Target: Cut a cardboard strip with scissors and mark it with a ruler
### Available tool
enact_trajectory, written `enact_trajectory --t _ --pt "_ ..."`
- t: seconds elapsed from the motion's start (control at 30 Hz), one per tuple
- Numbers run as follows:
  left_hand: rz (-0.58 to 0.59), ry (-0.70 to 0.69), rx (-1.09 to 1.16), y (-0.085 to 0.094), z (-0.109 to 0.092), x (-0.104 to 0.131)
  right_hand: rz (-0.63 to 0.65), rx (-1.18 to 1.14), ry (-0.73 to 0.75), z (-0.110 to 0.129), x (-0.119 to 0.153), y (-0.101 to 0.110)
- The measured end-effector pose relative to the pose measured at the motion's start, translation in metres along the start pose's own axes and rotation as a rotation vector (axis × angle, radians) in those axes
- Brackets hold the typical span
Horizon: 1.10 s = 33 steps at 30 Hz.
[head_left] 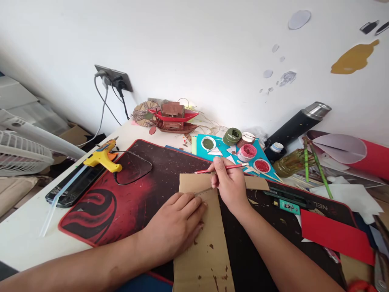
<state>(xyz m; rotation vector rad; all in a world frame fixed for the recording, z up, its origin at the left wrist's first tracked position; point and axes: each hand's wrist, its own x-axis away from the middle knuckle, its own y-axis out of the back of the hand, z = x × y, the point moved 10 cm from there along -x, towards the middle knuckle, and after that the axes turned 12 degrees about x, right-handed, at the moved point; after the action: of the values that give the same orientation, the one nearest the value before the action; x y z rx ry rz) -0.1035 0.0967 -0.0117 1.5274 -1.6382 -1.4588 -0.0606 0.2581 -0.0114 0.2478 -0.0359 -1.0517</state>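
A long piece of cardboard [202, 259] with brown paint spots lies on a black and red mat [158, 158]. My left hand [179, 221] presses on it, fingers together over the near end of a thin ruler [202, 192]. My right hand [230, 182] is closed around a red pencil [203, 170], which lies across the fingers with its tip pointing left, above the cardboard's far end. Another cardboard strip [257, 184] shows to the right of that hand.
A yellow glue gun [105, 158] rests on a black case [73, 190] at the left. Paint jars [231, 137] stand on blue paper behind the hands, near model boats [176, 117]. A black flask [294, 125], a green cutter [287, 205] and red card [337, 237] are at the right.
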Motion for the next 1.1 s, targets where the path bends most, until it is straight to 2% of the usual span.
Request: enact_trajectory --t 0.17,0.27,0.4,0.67,0.8,1.1 --pt "-0.003 0.013 0.002 0.0 0.003 0.0 -0.064 -0.015 -0.023 -0.009 -0.003 0.022" --pt "-0.027 0.014 -0.034 0.003 0.005 -0.001 -0.084 -0.042 -0.057 -0.019 -0.006 0.028" --pt "-0.047 0.078 -0.106 0.006 0.016 -0.001 -0.066 -0.057 -0.09 -0.029 -0.007 0.027" --pt "-0.06 0.188 -0.111 0.0 0.03 0.003 -0.042 -0.065 -0.13 -0.033 -0.003 0.026" --pt "-0.068 0.166 -0.13 -0.002 0.03 0.004 -0.022 -0.057 -0.14 -0.034 0.0 0.025" --pt "-0.052 0.163 -0.155 -0.006 0.029 0.004 -0.062 -0.106 -0.121 -0.033 -0.008 0.029"
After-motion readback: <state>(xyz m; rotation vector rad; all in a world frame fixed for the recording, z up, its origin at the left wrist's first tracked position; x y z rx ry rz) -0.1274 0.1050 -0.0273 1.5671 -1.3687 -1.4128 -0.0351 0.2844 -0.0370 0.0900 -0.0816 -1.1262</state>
